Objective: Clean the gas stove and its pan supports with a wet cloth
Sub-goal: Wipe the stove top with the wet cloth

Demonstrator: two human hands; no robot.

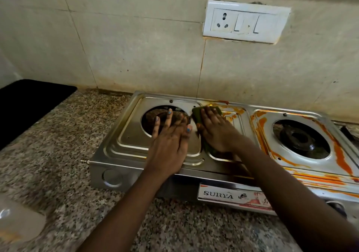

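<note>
Our right hand [214,129] presses flat on a green cloth [198,113], mostly hidden beneath it, mid-stove [124,135]. Our left hand [169,137] rests open, partly covering the left burner opening [153,118]. The orange-smeared right side is cropped.

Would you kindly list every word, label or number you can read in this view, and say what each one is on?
"SURYA": on the nameplate fixed to the front of the gas stove.
Small print and a picture on the nameplate's right part: too blurred to read.
Switchboard on the wall: no lettering visible.
</note>
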